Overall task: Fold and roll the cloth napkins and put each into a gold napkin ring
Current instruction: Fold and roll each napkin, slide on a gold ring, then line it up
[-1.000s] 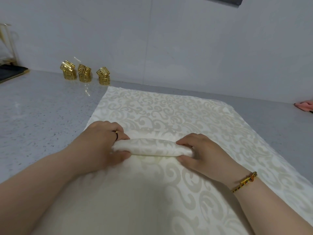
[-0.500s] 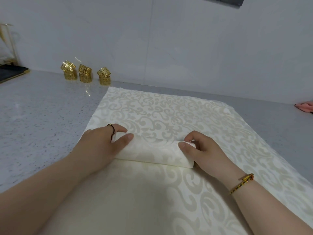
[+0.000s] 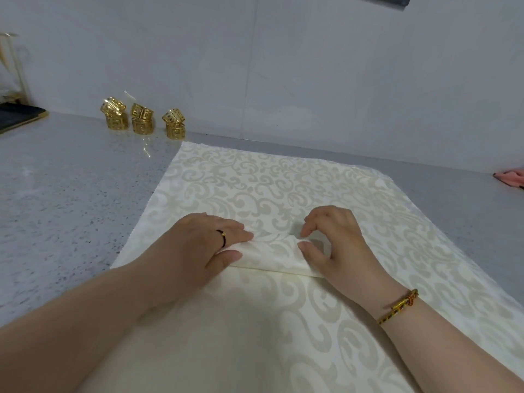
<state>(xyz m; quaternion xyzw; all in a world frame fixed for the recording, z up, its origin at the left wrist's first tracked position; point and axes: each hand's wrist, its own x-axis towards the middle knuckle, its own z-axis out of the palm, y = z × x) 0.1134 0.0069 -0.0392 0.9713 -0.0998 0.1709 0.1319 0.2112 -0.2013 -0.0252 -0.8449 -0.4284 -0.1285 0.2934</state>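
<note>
A cream patterned cloth (image 3: 283, 182) is spread flat over a grey speckled surface (image 3: 56, 211), and everything else is placed from it. On the middle of the cloth a folded napkin (image 3: 269, 258) of the same fabric is laid crosswise as a flattened band, with its near edge straight and its top side rumpled.

The left end of the napkin is covered by the left hand (image 3: 198, 245). Its fingers (image 3: 238, 232) are kept straight and pressed together on the fabric, and the thumb is laid flat on the napkin's near corner. A dark ring (image 3: 223, 237) is worn on one finger.

The right end is met by the right hand (image 3: 337, 242). Its fingers are curled, and a raised peak of the napkin's fold is pinched between thumb and forefinger. A braided bracelet (image 3: 399, 306) is worn on that wrist.

Just beyond the cloth's far left corner, against the wall (image 3: 312, 66), six gold rings (image 3: 143, 120) are set in three stacks of two, with each upper ring tilted. Well left of the cloth a dark tray (image 3: 19, 116) is seen at the frame's edge. Off the cloth's far right side a pink item (image 3: 510, 179) is partly cut off.
</note>
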